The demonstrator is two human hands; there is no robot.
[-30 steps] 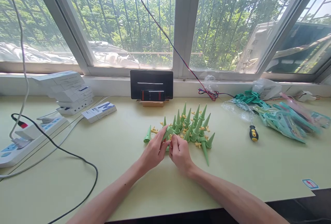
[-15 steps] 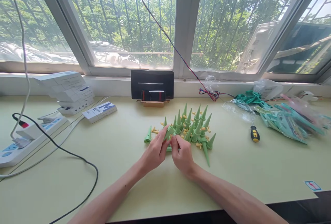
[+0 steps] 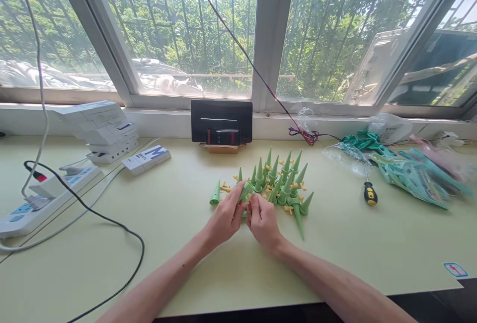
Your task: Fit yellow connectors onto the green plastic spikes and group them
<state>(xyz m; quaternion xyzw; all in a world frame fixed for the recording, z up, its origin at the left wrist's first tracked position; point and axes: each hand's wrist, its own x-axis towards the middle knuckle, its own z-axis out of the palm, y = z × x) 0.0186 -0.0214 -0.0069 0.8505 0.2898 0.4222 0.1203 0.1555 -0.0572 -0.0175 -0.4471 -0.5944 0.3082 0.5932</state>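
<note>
My left hand (image 3: 223,217) is closed around a green plant watering spike (image 3: 246,191), its wide end tilted up. Right beside it, my right hand (image 3: 264,219) pinches thumb and finger together against that spike. The fingers hide most of what they pinch; a speck of yellow shows there. Beyond and to the right of the hands stands a cluster of green spikes (image 3: 286,190), most with the point up, with small yellow valves (image 3: 288,209) among them. One spike (image 3: 298,221) points toward me. Another spike (image 3: 215,195) is at the left, near a yellow valve (image 3: 225,187).
A phone (image 3: 223,137) leans on a dark tablet (image 3: 221,114) by the window. A screwdriver (image 3: 370,194) and bagged green parts (image 3: 413,179) lie at the right. Left are white boxes (image 3: 104,124), a power strip (image 3: 48,199) and a black cable (image 3: 122,233) across the table.
The view has shifted slightly. Both hands stay together at the same spike, with only a small shift of the fingers.
</note>
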